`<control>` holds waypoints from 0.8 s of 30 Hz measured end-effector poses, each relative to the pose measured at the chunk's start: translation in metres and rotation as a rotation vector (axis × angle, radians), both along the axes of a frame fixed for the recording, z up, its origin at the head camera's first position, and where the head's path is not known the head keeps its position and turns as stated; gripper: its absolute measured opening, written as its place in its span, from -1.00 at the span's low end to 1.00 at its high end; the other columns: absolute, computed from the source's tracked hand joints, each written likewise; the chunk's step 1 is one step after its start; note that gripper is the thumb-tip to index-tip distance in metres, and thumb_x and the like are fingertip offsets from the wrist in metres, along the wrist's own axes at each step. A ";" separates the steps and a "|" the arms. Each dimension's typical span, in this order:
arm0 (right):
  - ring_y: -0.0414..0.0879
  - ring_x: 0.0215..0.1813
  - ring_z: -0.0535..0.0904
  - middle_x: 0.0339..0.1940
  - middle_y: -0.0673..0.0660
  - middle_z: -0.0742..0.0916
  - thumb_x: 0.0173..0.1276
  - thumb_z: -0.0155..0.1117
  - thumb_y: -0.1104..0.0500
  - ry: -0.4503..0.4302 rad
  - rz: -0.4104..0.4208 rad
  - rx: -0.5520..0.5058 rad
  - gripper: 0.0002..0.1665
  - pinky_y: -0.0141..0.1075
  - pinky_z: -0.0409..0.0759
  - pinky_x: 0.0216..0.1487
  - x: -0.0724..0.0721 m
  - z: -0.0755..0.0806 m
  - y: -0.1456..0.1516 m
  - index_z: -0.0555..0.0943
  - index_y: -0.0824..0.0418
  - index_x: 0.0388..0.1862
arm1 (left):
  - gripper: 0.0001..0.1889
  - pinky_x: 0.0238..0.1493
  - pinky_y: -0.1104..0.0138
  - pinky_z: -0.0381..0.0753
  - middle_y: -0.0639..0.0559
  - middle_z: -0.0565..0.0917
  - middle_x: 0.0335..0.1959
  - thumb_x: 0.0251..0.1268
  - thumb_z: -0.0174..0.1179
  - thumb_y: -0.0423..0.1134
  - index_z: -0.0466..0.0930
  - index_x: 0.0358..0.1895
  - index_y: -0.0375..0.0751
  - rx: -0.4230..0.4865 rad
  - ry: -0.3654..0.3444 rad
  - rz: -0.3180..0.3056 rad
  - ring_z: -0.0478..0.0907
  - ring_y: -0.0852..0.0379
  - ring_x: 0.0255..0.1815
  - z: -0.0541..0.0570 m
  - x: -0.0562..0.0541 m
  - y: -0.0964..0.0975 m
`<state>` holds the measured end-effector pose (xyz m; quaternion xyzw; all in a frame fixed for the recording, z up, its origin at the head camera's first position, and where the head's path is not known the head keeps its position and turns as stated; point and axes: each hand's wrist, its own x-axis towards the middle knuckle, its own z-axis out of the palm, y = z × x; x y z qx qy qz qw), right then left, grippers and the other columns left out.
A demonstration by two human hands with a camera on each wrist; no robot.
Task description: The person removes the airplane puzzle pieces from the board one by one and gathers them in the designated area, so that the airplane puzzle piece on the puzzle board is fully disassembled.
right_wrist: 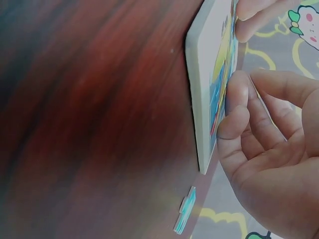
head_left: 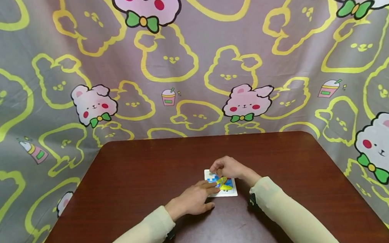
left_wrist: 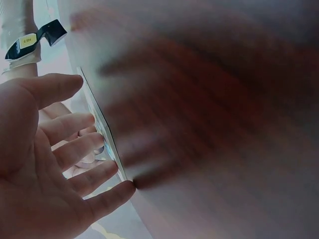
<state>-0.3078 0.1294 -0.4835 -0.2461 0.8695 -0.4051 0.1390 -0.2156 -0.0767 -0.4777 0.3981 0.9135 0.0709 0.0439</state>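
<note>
A small jigsaw puzzle (head_left: 231,192) with a white border and a blue and yellow picture lies on the table. A jigsaw outline shows in the pale upper left part of its picture. My left hand (head_left: 192,199) rests its extended fingertips on the puzzle's left side. Over the upper part, my right hand (head_left: 231,167) has its thumb and fingers curled together in a pinch. In the right wrist view, the right hand (right_wrist: 271,129) shows a thin pale edge between its fingers, seemingly a puzzle piece, mostly hidden. Beyond the board's corner lies a loose puzzle piece (right_wrist: 185,211).
The brown wooden table (head_left: 132,169) has rounded far corners. A grey curtain (head_left: 185,91) with cartoon bears and yellow outlines hangs behind it and along both sides. A dark strapped device (left_wrist: 30,42) sits on the right wrist.
</note>
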 end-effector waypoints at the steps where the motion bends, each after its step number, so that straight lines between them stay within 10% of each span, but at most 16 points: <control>1: -0.23 -0.25 0.67 -0.21 0.16 0.82 0.19 0.18 0.46 -0.001 0.003 -0.001 -0.69 -0.40 0.59 -0.37 0.000 0.000 0.000 0.75 0.28 -0.15 | -0.46 0.43 0.13 0.43 0.01 0.45 0.46 0.37 0.21 -0.02 0.48 0.39 0.00 -0.001 0.002 -0.004 0.33 -0.06 0.50 0.000 0.000 0.000; 24: -0.23 -0.28 0.60 -0.26 0.16 0.82 0.16 0.15 0.48 0.058 0.014 0.040 -0.68 -0.40 0.54 -0.31 0.004 0.005 -0.006 0.76 0.27 -0.21 | -0.45 0.42 0.14 0.45 0.03 0.45 0.47 0.34 0.23 -0.03 0.49 0.38 -0.01 -0.011 0.016 -0.024 0.35 -0.11 0.48 0.001 0.003 -0.001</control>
